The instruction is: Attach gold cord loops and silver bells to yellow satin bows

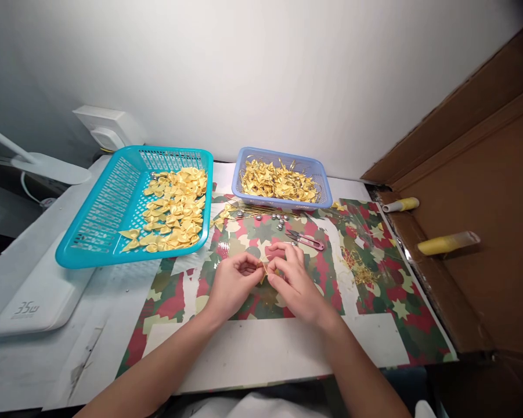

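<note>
My left hand [235,281] and my right hand [296,284] meet above the camouflage-patterned sheet, each with its fingertips pinched. Between them runs a thin gold cord [264,265], partly covered by the fingers. A bit of yellow ribbon shows under the fingertips, too small to make out its shape. Just beyond my right hand lies a pair of pink-handled thread snips [310,241]. Several small silver bells [280,223] are scattered past the fingers, near a bundle of straight gold cords [261,210].
A teal basket [96,203] with yellow ribbon bows [178,209] stands at the left. A lilac basket [282,203] holds bows with gold cords. Cord scraps [361,268] lie at right, beside a cardboard wall [474,191] with two yellow-filled tubes. A white power bank [43,296] sits far left.
</note>
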Demonstrator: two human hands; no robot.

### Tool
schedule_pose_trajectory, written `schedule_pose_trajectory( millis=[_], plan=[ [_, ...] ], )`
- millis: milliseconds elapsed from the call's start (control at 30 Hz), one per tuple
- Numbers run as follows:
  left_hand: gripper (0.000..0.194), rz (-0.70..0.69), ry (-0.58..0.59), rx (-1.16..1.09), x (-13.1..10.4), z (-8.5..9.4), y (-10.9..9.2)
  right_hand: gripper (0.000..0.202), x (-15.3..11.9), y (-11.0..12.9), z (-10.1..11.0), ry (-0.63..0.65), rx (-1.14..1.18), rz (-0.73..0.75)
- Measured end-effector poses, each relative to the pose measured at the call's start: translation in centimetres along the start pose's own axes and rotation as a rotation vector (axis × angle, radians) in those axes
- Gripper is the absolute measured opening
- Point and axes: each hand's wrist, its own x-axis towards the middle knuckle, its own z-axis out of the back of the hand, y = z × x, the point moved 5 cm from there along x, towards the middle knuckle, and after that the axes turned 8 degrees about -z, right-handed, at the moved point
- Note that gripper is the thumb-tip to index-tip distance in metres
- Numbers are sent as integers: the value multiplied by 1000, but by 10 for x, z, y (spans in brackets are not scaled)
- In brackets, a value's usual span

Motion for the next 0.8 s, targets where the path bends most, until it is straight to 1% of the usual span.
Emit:
schedule_pose_trajectory(
  millis=[100, 167, 233, 333, 500, 600, 700, 800],
  plan=[
    [10, 8, -12, -27, 1, 1, -1, 15, -4, 5, 6, 127, 137, 49],
    [10, 8, -18, -52, 2, 2, 0, 16, -6, 8, 12, 153, 207, 91],
    [10, 12, -21, -83, 3, 2, 2, 18, -8, 10, 18, 142, 249, 125],
    [11, 37, -24, -129, 4, 2, 3, 19, -9, 11, 23, 79, 322, 174],
    [12, 141, 9, -213, 3, -2, 1, 17, -11, 5, 22, 2, 563, 214],
    [16, 187, 47, -234, 1, -4, -1, 16, -10, -3, 23, -54, 676, 158],
    [21, 227, 81, -240, 0, -5, 0, 12, -7, -13, 23, -97, 820, 31],
    [29, 274, 110, -256, -2, -7, 0, 11, -5, -23, 24, -176, 951, -95]
  ],
)
